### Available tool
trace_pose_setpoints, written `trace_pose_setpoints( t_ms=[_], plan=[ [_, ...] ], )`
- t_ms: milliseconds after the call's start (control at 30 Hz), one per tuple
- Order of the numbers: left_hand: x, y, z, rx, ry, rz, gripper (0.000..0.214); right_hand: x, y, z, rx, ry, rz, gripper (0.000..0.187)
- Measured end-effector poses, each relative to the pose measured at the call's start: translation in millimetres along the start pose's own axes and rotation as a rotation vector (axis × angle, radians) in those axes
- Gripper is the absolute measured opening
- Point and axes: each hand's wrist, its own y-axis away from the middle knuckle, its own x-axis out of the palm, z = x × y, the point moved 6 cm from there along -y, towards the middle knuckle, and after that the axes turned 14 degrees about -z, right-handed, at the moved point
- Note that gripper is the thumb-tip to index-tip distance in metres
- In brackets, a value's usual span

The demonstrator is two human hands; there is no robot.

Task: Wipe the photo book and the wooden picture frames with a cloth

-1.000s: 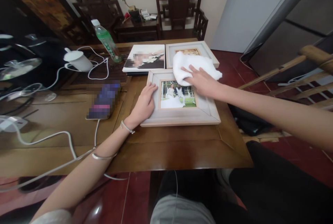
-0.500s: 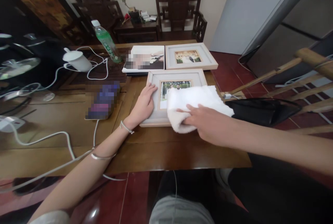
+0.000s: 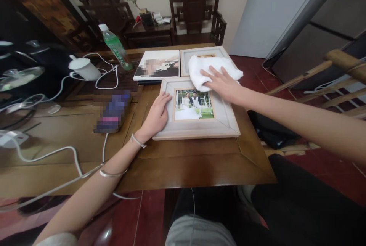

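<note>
A light wooden picture frame with a photo of two people lies flat on the table. My left hand rests on its left edge, fingers stretched out and lying flat against the wood. My right hand is closed on a folded white towel, some of its fingers spread over the top. The towel lies over the far side of this frame and covers much of a second picture frame behind it. To the left of that one is a white-edged photo panel, stacked on something dark.
On the wooden table, a green bottle, a lidded white cup and a phone stand or lie to the left among white cables. Dark carved chairs are at the back. A wooden chair stands at right.
My right hand has moved the towel away from me, off the near frame's photo and onto the second frame. My left hand has stayed on the near frame's left edge.
</note>
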Motion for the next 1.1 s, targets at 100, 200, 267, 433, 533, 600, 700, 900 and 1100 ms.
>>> trace_pose_setpoints(
  t_ms=[100,200,267,433,533,600,700,900,1100],
  plan=[
    [-0.8,0.0,0.0,0.007,-0.007,-0.005,0.051,8.4,-4.2,9.0,-0.032,0.065,0.043,0.062],
    [-0.6,0.1,1.0,0.008,-0.003,-0.012,0.051,1.0,8.2,39.9,-0.023,0.070,0.143,0.062],
    [0.0,0.1,1.7,0.005,0.006,-0.015,0.051,-14.8,21.3,63.8,0.002,0.041,0.216,0.058],
    [1.5,0.0,2.0,-0.005,0.017,-0.009,0.051,-70.6,54.0,116.4,-0.006,-0.209,0.385,0.052],
    [1.8,-0.4,1.5,-0.001,0.016,-0.003,0.051,-90.2,66.3,134.8,0.002,-0.352,0.441,0.055],
    [1.6,-0.7,1.1,0.003,0.017,-0.003,0.052,-90.4,69.0,140.3,-0.008,-0.382,0.410,0.060],
    [1.3,-0.8,0.5,0.004,0.013,-0.003,0.052,-71.8,65.9,133.4,-0.024,-0.333,0.308,0.071],
    [1.0,0.0,-0.4,-0.019,0.009,0.002,0.053,-17.4,33.6,67.5,0.062,-0.188,0.158,0.088],
    [-1.1,-0.7,-3.1,-0.024,0.008,0.011,0.053,4.4,-7.3,24.5,0.072,-0.116,0.076,0.085]
  ],
)
